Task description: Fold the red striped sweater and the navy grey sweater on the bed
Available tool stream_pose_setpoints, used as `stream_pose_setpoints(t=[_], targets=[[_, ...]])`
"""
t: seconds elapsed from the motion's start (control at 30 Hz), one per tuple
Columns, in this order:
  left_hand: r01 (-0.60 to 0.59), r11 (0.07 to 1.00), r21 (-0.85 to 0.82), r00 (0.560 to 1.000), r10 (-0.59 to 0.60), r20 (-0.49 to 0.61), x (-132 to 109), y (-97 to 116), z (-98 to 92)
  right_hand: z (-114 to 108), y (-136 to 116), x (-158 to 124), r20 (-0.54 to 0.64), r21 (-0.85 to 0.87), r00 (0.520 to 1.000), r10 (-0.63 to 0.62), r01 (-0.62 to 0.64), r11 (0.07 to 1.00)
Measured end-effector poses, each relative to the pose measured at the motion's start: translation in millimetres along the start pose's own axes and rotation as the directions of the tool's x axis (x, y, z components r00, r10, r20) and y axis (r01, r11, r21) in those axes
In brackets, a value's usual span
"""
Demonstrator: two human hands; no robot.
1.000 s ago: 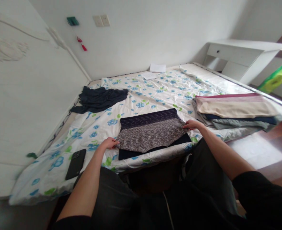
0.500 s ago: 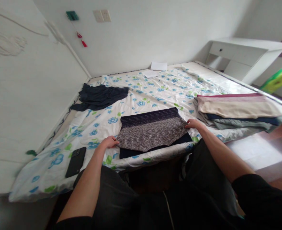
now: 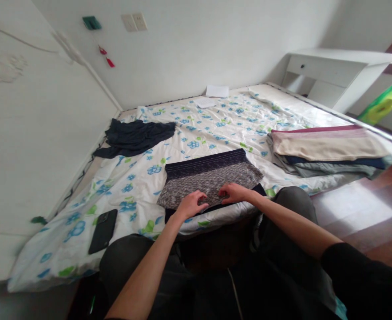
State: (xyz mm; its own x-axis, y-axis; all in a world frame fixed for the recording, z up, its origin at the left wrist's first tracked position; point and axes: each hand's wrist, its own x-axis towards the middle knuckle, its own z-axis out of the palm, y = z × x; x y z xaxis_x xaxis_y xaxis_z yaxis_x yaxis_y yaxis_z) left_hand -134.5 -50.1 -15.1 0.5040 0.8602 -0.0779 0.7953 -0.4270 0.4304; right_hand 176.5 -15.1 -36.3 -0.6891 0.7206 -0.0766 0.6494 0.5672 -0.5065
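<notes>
Left hand (image 3: 191, 205) and right hand (image 3: 235, 193) moved inward since earlier, now close together, fingers (image 3: 202, 198) curled narrow on near edge of mottled grey garment (image 3: 209, 182), grip unclear; garment on near side of bed (image 3: 196, 129).

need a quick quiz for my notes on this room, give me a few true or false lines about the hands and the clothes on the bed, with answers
1. The left hand and right hand both rest on the mottled grey garment. True.
2. The black phone lies on the folded stack of cloth. False: it lies on the floral quilt, left of the hands.
3. A crumpled navy garment lies on the quilt beyond the mottled grey garment. True.
4. The folded stack of cloth sits on the white desk. False: it lies on the quilt, at the bed's right side.
</notes>
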Motion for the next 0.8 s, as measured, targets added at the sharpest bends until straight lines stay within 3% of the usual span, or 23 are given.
stream_pose_setpoints(t=[0.13, 0.3, 0.43, 0.53, 0.6, 0.7, 0.8], targets=[[-0.020, 0.994, 0.103, 0.998, 0.013, 0.066, 4.4, 15.1, 12.3, 4.4, -18.5, 4.9, 0.079, -0.092, 0.997, -0.018, 0.025, 0.995], [-0.014, 0.990, 0.143, 0.991, -0.005, 0.130, 6.0, 20.1, 4.4, -4.7, -23.9, 6.6, 0.114, -0.138, 0.993, 0.023, -0.007, 0.990], [-0.040, 0.995, 0.096, 0.988, 0.025, 0.151, 6.3, 22.8, -0.6, -15.5, -26.7, 6.3, 0.130, -0.129, 0.991, 0.022, -0.005, 0.992], [-0.058, 0.996, 0.071, 0.977, 0.042, 0.208, 6.8, 21.1, 4.5, -19.8, -25.9, 6.5, 0.255, -0.096, 0.966, 0.036, -0.012, 0.995], [-0.036, 0.999, 0.041, 0.971, 0.025, 0.238, 8.5, 18.5, 9.6, -18.2, -22.7, 8.2, 0.323, -0.074, 0.945, 0.042, -0.019, 0.997], [0.011, 0.998, -0.063, 0.965, 0.006, 0.262, 13.2, 12.2, 14.4, -10.9, -14.2, 12.9, 0.318, -0.012, 0.947, 0.045, -0.044, 0.999], [0.032, 0.993, -0.113, 0.986, -0.013, 0.164, 18.6, 1.3, 15.2, -3.6, -4.6, 18.4, 0.309, 0.067, 0.950, 0.042, -0.066, 0.996]])
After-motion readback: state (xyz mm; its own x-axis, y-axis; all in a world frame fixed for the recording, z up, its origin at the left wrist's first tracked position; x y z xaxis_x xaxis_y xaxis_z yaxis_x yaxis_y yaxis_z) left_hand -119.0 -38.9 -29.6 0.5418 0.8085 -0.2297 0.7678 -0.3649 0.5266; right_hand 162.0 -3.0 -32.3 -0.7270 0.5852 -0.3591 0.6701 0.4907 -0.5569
